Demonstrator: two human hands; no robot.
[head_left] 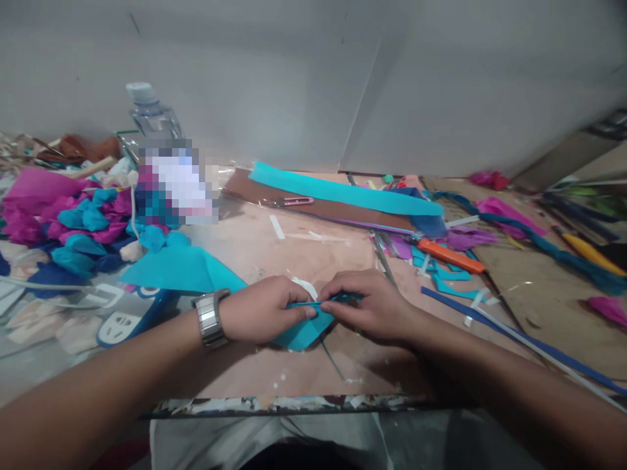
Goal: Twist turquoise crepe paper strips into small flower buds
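A piece of turquoise paper [302,334] is stretched between my two hands, low over the table's front half. My left hand [264,309], with a metal watch on the wrist, pinches its upper edge between thumb and fingers. Close beside it, fingertips nearly touching, my right hand [365,301] pinches the same edge, which looks narrowly folded or rolled. Some of the paper is hidden behind the left fingers. A thin dark green strand [334,360] lies on the table below the paper. Left of the watch, a larger turquoise sheet [181,269] rests partly behind my left forearm.
Crumpled magenta and blue paper [78,215], a clear bottle [155,121] and a power strip [122,326] crowd the left. Behind are a long turquoise strip [343,189] and a small pink cutter [294,201]. An orange utility knife [453,256] and paper scraps lie right.
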